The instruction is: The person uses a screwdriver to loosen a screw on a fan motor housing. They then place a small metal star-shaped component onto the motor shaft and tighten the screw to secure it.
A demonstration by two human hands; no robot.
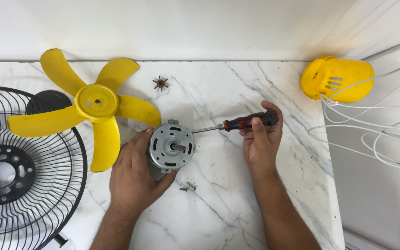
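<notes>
- The left hand (133, 173) was closed around the motor (171, 146), cupping its left and lower side and steadying it on the worktop (237, 203), near the middle and toward the front edge; the motor's flat metal face and short shaft pointed up at the camera
- The right hand (261, 139) gripped the screwdriver (241, 123) by its black-and-red handle; the shank lay almost level, pointing left, with the tip at the motor's upper right rim; whether the tip sat in a screw head could not be told
- Two loose screws (187, 187) lay on the worktop just in front of the motor, beside the left thumb; by that, the step in hand looked like undoing the motor housing screws, with some already out
- The next move, as a judgement, called for a firm hold on the motor so it would not roll, and the tip square in the screw before turning; a slip could skid the tip across the casing toward the left fingers
- Left of the motor lay the yellow blade (93, 109), overlapping the black grille (28, 171) at the left edge; a small spiked nut (160, 83) sat near the back edge; the yellow cover (336, 78) with white cable (371, 134) lay at the back right corner
</notes>
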